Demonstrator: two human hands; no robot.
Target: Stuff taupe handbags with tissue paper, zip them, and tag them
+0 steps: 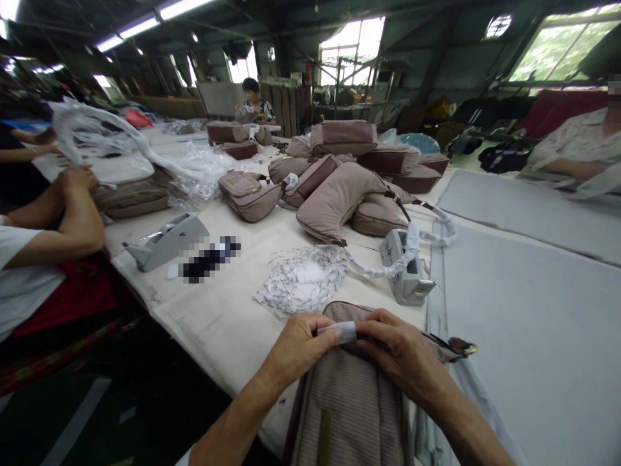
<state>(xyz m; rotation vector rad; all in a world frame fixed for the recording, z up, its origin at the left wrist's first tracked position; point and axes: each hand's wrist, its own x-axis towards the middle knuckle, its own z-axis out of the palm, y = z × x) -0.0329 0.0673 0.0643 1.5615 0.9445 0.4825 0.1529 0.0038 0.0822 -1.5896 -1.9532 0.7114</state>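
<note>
A taupe ribbed bag (356, 395) lies at the table's front edge, close to me. Across its upper part is a small strip of whitish wrapping (343, 332). My left hand (303, 343) pinches the strip's left end between thumb and fingers. At the strip's right end, my right hand (392, 343) has its fingers closed on it, resting over the bag. A strap end with a brass-coloured ring (468, 350) sticks out to the right of my right hand. What lies beneath the fingers is hidden.
Beyond the bag lie a pile of thin white strips (305, 278) and a grey tape dispenser (407, 272). Several taupe bags (339, 197) are heaped farther back. Another dispenser (169, 241) stands left. A person's arms (72, 207) rest by a bag at left; pale sheets (528, 310) cover the right side.
</note>
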